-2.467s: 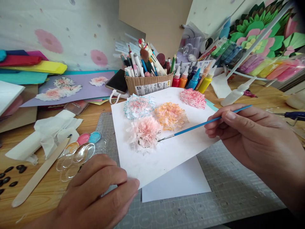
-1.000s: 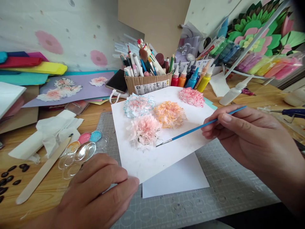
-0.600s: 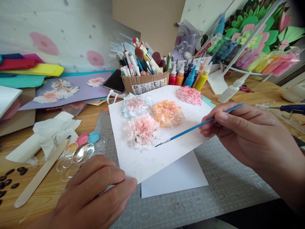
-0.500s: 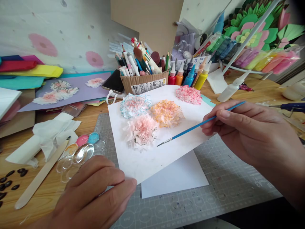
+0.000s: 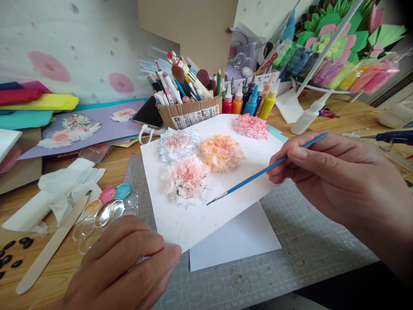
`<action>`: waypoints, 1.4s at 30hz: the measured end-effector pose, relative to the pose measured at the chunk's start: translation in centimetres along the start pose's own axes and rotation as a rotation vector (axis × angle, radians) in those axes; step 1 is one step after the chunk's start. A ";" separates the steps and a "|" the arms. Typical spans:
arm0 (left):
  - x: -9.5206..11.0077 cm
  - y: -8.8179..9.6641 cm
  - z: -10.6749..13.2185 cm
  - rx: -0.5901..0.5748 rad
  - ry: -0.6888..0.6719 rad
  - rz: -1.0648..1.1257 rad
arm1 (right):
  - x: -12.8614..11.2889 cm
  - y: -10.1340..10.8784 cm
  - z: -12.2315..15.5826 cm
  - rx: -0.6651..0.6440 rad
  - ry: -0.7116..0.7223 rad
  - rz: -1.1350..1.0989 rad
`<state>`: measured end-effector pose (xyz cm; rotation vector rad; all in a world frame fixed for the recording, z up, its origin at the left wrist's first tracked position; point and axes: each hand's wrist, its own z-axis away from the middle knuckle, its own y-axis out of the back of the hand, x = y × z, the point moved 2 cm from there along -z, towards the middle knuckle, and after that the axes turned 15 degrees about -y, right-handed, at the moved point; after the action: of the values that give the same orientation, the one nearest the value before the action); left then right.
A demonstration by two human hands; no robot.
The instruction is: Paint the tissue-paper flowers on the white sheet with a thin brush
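The right hand [image 5: 335,176] pinches the blue brush [image 5: 254,176] well back on its handle, the best place for something likely light and stiff; its tip points left, near the dark-edged flower [image 5: 187,180]. Farther left, the left hand [image 5: 125,262] clamps the white sheet [image 5: 180,226] by its near corner; the ruffled flower looks soft and crushable.

Two hands [image 5: 124,260], one blue paintbrush [image 5: 254,178], four flowers [image 5: 187,178] on white paper [image 5: 183,228]
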<state>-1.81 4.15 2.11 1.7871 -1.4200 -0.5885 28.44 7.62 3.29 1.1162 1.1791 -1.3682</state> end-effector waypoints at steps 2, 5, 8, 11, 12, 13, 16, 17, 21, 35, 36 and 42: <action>0.0 0.0 0.1 0.013 0.023 0.006 | 0.0 0.2 0.0 0.034 0.001 0.001; -0.1 0.0 0.1 0.013 0.022 0.016 | 0.1 0.3 -0.1 0.054 -0.010 -0.006; -0.2 -0.1 0.0 0.002 -0.005 0.023 | 0.1 0.0 -0.2 0.031 -0.014 -0.002; -0.1 -0.2 -0.2 0.011 -0.011 0.022 | 0.1 -0.2 -0.2 0.009 -0.016 -0.001; -0.1 -0.2 -0.2 0.018 -0.007 0.023 | 0.1 -0.2 -0.2 0.008 -0.015 -0.003; -0.1 -0.2 -0.2 0.023 -0.004 0.024 | 0.1 -0.2 -0.3 0.012 -0.012 -0.005; -0.1 -0.1 0.0 0.018 -0.004 0.028 | 0.1 -0.1 -0.4 0.047 -0.005 -0.010; -0.2 -0.1 0.0 0.010 -0.005 0.025 | 0.1 -0.1 -0.5 0.056 -0.006 -0.009; -0.2 0.0 0.0 -0.024 -0.036 0.003 | 0.1 -0.1 -0.3 0.064 -0.001 -0.003; 0.0 0.0 -0.2 0.009 -0.012 0.019 | 0.1 -0.1 -0.2 0.070 0.013 0.016; 0.0 0.0 -0.2 0.009 -0.003 0.022 | 0.1 -0.1 -0.2 0.053 0.012 0.017; -0.2 0.1 0.0 -0.041 -0.053 0.015 | -0.1 0.3 -0.1 0.103 0.020 -0.001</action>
<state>-1.93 4.39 2.21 1.7392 -1.4458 -0.6572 28.76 7.66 3.33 1.2047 1.1336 -1.4349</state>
